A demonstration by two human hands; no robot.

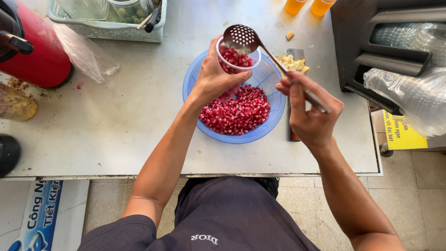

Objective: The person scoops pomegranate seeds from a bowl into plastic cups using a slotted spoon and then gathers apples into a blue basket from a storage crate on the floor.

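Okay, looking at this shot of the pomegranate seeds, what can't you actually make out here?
Head view only:
- Lower clear cup: wrapped by left hand.
- Slotted spoon handle end: inside right hand.
- Orange drinks: cut by top edge.
- Green basket contents: cropped, unclear.
- Knife: mostly behind the right hand.

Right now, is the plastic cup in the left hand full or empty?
Nearly full. The clear cup, held by the left hand over the blue bowl, shows red pomegranate seeds close to its rim.
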